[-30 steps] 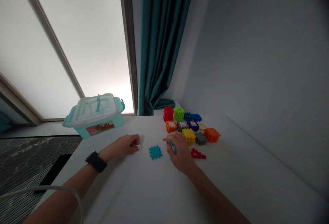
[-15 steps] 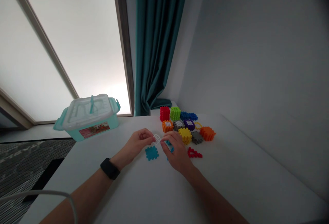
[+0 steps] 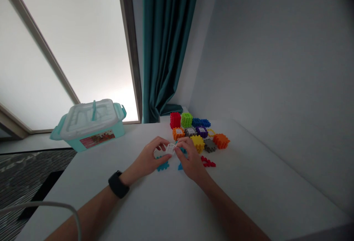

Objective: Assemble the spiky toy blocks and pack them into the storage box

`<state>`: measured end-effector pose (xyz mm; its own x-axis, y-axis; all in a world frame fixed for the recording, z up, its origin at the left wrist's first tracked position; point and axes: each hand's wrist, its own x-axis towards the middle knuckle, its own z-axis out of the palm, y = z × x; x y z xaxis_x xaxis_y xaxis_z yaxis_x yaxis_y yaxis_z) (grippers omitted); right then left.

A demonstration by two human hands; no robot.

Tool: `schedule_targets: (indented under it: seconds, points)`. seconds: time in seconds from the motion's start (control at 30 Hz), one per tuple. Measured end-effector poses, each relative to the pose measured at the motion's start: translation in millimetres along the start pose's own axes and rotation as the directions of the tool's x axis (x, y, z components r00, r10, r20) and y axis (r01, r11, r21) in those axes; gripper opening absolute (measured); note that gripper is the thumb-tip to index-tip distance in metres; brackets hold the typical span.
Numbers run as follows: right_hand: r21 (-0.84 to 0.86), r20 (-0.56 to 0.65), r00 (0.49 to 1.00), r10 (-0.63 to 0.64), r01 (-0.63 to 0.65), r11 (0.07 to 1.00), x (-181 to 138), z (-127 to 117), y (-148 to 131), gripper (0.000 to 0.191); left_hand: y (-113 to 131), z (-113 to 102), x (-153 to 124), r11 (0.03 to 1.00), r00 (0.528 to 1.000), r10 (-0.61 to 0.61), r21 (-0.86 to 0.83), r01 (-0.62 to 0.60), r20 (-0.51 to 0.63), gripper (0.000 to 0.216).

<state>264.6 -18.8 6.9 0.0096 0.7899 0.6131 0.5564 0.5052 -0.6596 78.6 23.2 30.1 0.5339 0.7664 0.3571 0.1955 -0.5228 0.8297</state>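
Note:
A small white lattice window piece (image 3: 170,148) is between my two hands, above the table. My right hand (image 3: 190,159) pinches its right side between thumb and fingers. The thumb and forefinger of my left hand (image 3: 151,157) are spread along its lower and upper left edges, and the other fingers are curled. Under my left thumb lies a light blue notched square tile (image 3: 163,166), partly covered. More light blue pieces (image 3: 180,166) show beside and behind my right hand, mostly hidden by it.
Behind my hands stand red (image 3: 175,120), green (image 3: 187,119), yellow (image 3: 198,143) and orange (image 3: 221,141) stacks of notched tiles. Grey tiles (image 3: 210,145) and a red triangular piece (image 3: 208,161) lie to the right. A lidded turquoise box (image 3: 91,126) stands at the back left.
My left thumb and fingers have spread from a tight pinch to a wider grasp around the white piece. The white piece now faces me more squarely. The view has shifted slightly.

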Motion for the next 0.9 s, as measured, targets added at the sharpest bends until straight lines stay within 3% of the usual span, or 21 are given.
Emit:
schedule_targets:
  seconds: [0.13, 0.5, 0.63, 0.77, 0.9]
  points:
    - [0.040, 0.031, 0.999, 0.016, -0.017, 0.999, 1, -3, 0, 0.019, 2, -7, 0, 0.986, 0.990, 0.131, 0.094, -0.136, 0.056, 0.032]
    - [0.221, 0.191, 0.979, 0.067, -0.109, 0.969, 0, 0, -5, 0.027, 4, -6, -4, 0.971, 0.979, 0.195, 0.130, -0.201, 0.055, 0.033]
    - [0.201, 0.195, 0.978, 0.073, -0.112, 0.973, 0, 0, -5, 0.027, 2, -4, -5, 0.941, 0.966, 0.252, 0.219, -0.257, 0.052, 0.032]
    - [0.032, 0.087, 0.994, 0.063, -0.066, 0.997, -1, 0, -6, 0.018, -2, -5, -4, 0.785, 0.930, 0.361, 0.516, -0.343, 0.069, 0.029]
    - [-0.060, 0.083, 0.995, 0.048, -0.043, 0.997, -4, 3, -11, 0.006, 0, -4, -3, 0.589, 0.898, 0.420, 0.713, -0.380, 0.132, 0.020]
